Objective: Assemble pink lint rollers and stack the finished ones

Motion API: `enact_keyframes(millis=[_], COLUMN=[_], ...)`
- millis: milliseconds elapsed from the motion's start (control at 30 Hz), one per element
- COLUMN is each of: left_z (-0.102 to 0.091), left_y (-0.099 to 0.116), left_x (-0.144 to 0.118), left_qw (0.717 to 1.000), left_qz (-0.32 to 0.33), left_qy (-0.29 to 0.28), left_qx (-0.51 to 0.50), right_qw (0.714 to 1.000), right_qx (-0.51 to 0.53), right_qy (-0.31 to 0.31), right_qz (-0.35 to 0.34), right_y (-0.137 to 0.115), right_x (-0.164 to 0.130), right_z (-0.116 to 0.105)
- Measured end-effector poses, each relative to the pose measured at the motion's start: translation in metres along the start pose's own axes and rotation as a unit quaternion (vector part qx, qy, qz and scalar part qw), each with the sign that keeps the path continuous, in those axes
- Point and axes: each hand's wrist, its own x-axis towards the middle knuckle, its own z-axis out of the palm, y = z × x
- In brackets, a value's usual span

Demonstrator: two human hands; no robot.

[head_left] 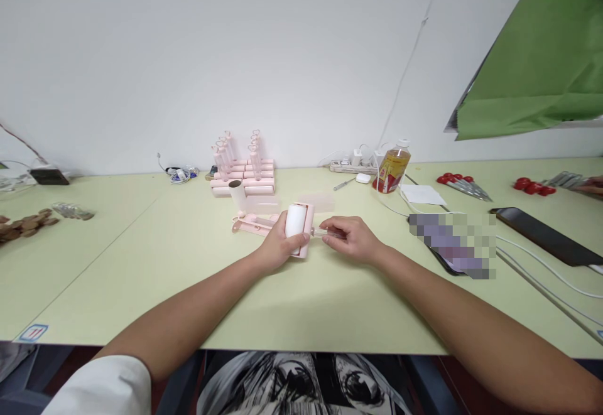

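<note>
The white roller [295,219] is clamped in the left hand [277,242], seemingly for steadiness. Rightward, a clear handle [321,232] is pinched by the right hand [353,238].

Bright, soft light, faint shadow on the table [311,324], stretched edges

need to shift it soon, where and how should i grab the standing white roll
Probably pinch the white roll round its upper sides, from above and front left: it stands on end, open top up, with pink rollers behind and a clear pink cover on its right.
</note>
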Motion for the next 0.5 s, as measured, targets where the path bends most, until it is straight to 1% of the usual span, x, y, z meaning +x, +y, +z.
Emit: enact_keyframes(millis=[300, 500], left_z=[0.002, 0.0021], left_y=[0.0063, 0.0028], left_x=[-0.0018, -0.0012], left_qw=[1.0, 1.0], left_qz=[-0.006, 0.001], left_qy=[0.005, 0.008], left_qx=[-0.005, -0.009], right_qw=[1.0, 1.0], right_qx=[0.001, 0.012], right_qy=[-0.003, 0.001], right_qz=[0.013, 0.013], right_y=[-0.0017, -0.003], right_x=[0.0001, 0.0002], right_z=[0.0008, 0.0016])
